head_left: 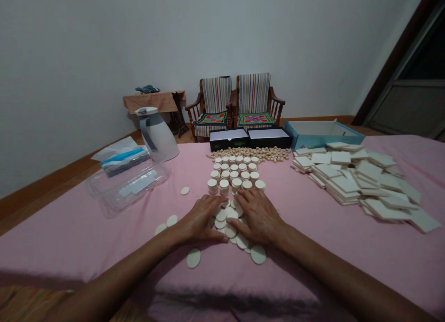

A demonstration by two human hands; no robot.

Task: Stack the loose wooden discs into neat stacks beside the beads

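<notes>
A loose pile of white round discs lies on the pink cloth between my two hands. My left hand rests at the pile's left side, thumb and fingers apart. On the other side my right hand touches the discs, its fingers spread and its thumb reaching over the pile. Just beyond my fingertips stand rows of stacked discs. Single discs lie apart: one disc near the front, another disc below my right hand, and a few to the left.
Small wooden beads lie behind the stacks, before two black boxes and a blue box. White square tiles are heaped at right. A jug, a tissue pack and clear plastic trays stand at left.
</notes>
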